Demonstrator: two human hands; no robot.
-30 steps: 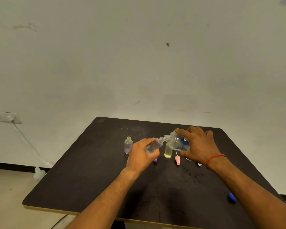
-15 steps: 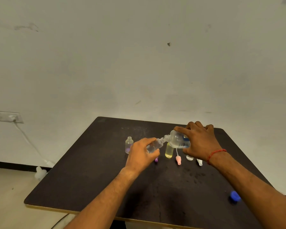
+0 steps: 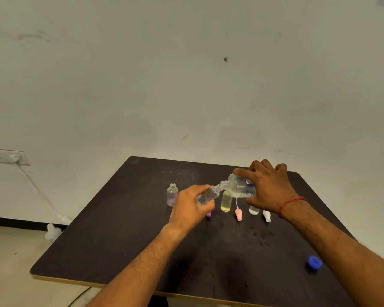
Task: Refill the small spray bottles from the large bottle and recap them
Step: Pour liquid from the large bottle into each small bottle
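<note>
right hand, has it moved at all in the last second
Yes, slightly: the right hand has shifted up and away, its fingers now crossing the far edge of the table, uncovering the white cap.

One view only, head-worn, wide-angle. Faces forward and down across dark matte square table (image 3: 98, 240) toward pale scuffed wall (image 3: 186, 85). Close range: left hand (image 3: 191, 207) and right hand (image 3: 268, 189) on outstretched arms, centre-frame.

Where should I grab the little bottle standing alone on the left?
The little bottle stands upright with no cap, so probably wrap fingers round its wide middle, below the thin neck. Come from the left: the left hand is busy close on its right.
</note>
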